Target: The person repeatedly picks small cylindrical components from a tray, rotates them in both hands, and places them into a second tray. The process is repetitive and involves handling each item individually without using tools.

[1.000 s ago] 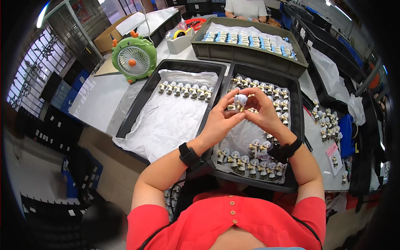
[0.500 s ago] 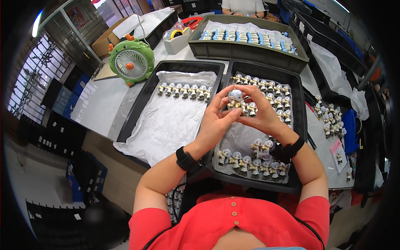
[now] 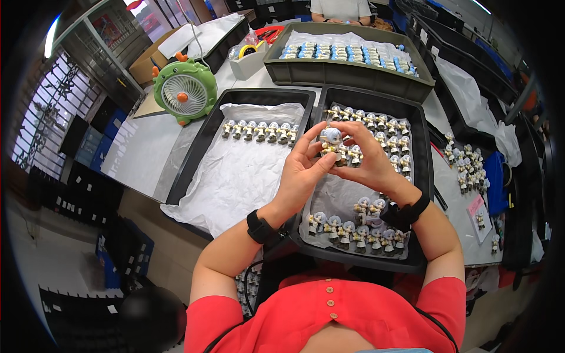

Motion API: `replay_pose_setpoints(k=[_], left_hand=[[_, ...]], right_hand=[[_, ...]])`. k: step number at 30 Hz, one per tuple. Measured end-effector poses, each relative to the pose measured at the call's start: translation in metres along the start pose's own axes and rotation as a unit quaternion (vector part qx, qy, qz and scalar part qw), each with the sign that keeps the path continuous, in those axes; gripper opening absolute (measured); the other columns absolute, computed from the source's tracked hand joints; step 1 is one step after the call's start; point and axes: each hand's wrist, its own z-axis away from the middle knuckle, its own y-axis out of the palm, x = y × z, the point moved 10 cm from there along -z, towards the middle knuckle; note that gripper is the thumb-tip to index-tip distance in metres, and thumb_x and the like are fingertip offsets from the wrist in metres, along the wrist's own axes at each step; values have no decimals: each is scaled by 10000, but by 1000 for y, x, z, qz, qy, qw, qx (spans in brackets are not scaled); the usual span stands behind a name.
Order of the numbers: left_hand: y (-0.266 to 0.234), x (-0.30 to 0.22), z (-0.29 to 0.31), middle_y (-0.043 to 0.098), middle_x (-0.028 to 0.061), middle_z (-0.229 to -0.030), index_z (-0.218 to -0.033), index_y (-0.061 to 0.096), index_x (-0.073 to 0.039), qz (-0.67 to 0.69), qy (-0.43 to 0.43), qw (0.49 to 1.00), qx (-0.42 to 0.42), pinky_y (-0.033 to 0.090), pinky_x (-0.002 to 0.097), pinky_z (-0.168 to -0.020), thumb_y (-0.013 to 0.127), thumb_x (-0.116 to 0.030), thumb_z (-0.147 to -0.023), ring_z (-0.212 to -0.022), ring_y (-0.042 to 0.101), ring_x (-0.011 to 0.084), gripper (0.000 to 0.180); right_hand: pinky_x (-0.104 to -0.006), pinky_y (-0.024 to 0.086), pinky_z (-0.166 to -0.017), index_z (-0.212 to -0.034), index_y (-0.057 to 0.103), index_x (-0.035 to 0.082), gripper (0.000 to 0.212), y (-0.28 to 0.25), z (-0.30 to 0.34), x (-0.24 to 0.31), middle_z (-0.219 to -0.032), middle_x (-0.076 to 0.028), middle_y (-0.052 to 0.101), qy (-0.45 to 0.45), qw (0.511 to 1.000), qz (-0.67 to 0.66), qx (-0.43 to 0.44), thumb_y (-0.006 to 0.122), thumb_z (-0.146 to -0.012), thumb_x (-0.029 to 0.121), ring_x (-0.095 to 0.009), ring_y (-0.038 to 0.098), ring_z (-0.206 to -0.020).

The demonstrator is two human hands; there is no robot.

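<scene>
The left hand [image 3: 303, 170] and right hand [image 3: 374, 160] together pinch one pale-haired figurine [image 3: 331, 139], upright above the right-hand black tray [image 3: 427, 176]. Off to the right lies a pink-topped card [image 3: 482, 228], its writing too small to read from where I stand.

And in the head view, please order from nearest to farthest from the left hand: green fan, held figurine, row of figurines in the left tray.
1. Held figurine, at the fingertips of the left hand.
2. Row of figurines, forward-left, in the left tray.
3. Green fan, farther left, outside that tray.
</scene>
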Motion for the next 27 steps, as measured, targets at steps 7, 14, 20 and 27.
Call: replay_pose_setpoints(k=[7,14,20,27], left_hand=[[-4,6,0,572,90,-1125,-1383,294,-75,42,-26,999,-9,491,263,-792,506,-93,-923,-970,582,132,507],[-8,12,-1,584,85,-1112,-1282,385,-59,80,-43,996,-20,506,264,-773,470,-113,-944,-946,609,148,352],[-12,9,-2,575,52,-1083,-1244,434,-21,5,-15,999,-46,496,252,-774,514,-184,-936,-966,584,133,358],[1,20,-1,565,43,-1097,-1247,453,-35,-6,-67,997,29,496,260,-769,542,-264,-924,-989,574,137,405]], right_hand=[[-326,465,-814,-1250,458,103,706,-1,0,0,-1157,-98,498,2,1000,8,-3,782,-623,119,-212,546,-987],[-342,460,-838,-1223,477,92,684,-6,-1,9,-1135,-107,493,-21,999,28,-26,782,-610,96,-234,530,-1026],[-344,452,-857,-1205,501,97,673,-6,0,23,-1116,-110,486,-72,992,98,-41,789,-597,80,-274,505,-1033],[-351,455,-854,-1252,469,96,736,4,4,41,-1114,-99,492,-131,985,105,-34,789,-591,60,-271,496,-1022]])
